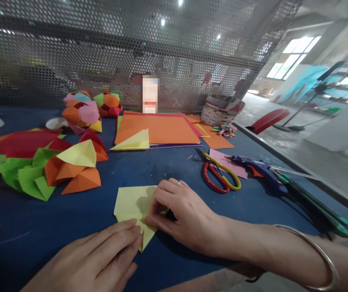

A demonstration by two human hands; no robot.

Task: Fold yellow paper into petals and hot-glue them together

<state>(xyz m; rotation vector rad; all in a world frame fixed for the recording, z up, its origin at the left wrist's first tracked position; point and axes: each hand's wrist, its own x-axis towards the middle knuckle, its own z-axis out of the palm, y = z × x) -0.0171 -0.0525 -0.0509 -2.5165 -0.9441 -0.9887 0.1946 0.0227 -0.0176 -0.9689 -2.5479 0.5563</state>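
Observation:
A pale yellow sheet of paper [132, 201] lies on the blue tabletop, its near corners folded in so that it narrows to a point towards me. My left hand [101, 253] rests with fingers stretched out, the fingertips pressing on the folded near part. From the right, my right hand [180, 211] grips the paper's right side, thumb and curled fingers at the middle fold; it wears a ring, and a bangle circles the wrist. Part of the sheet is hidden under both hands. Beyond it, a folded yellow paper piece [134, 142] leans by a stack of orange paper [158, 127].
To the right lie scissors [222, 174] with red and yellow handles, a pink paper [231, 164], a blue glue gun [262, 172] and a green-handled tool [316, 207]. Folded green and orange pieces [73, 172], paper balls [81, 109] and a woven basket [221, 110] stand around.

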